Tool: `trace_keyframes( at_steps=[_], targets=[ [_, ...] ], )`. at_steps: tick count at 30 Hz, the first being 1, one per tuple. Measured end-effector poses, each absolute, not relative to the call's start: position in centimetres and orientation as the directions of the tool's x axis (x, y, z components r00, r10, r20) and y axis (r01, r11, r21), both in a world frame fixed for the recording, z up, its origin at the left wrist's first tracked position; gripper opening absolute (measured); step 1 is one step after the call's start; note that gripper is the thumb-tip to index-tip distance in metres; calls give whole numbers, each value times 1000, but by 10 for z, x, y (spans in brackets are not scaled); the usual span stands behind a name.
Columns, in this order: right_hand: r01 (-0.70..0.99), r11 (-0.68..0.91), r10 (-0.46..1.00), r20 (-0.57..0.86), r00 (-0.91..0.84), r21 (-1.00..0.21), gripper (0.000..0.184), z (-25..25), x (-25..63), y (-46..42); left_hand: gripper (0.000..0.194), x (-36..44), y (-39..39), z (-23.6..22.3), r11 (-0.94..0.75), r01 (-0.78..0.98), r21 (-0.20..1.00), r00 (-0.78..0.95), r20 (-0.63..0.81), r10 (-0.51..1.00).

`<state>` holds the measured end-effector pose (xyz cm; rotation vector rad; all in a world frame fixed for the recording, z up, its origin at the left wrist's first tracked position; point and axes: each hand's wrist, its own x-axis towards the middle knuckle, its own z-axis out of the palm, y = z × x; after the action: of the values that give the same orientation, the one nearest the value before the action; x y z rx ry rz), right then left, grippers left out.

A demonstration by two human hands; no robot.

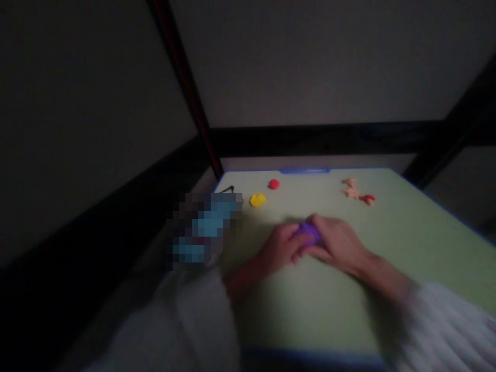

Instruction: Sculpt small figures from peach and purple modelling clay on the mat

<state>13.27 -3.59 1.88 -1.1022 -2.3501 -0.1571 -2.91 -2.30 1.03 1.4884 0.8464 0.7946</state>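
Note:
A purple lump that looks like modelling clay (310, 235) is held between both hands over the middle of the table. My left hand (284, 243) wraps its left side, with the thumb lying across the front. Around the right and far side curl the fingers of my right hand (339, 240), which also covers part of it. Dim light and blur hide the lump's exact shape. Beyond the hands lie a yellow flattened lump (258, 200) and a small red lump (274, 184).
The pale green table (411, 222) has a blue rim. Several small beige pieces (351, 192) and a red-and-beige piece (369, 199) lie at the far right. At the left edge is a pixelated blue area (211, 222), with dark thin-framed glasses or wire (228, 190) beside it. A wall stands behind.

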Motion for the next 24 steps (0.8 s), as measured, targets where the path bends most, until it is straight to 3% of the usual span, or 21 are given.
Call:
trace_keyframes(
  at_steps=[9,16,20,24],
  targets=[
    [648,761,502,605,-618,31,46,22,141,-37,34,-25,-26,7,77,7,997,690,-60,722],
    [552,832,386,657,-648,56,42,20,139,-33,65,-19,-29,-5,91,-8,996,665,-63,744],
    [478,876,385,697,-605,-69,37,21,137,-36,60,-18,-26,-4,126,-31,992,674,-72,735],
    [465,798,572,721,-390,-382,39,23,132,-44,57,-14,-29,6,194,-136,972,685,-49,727]
  ],
)
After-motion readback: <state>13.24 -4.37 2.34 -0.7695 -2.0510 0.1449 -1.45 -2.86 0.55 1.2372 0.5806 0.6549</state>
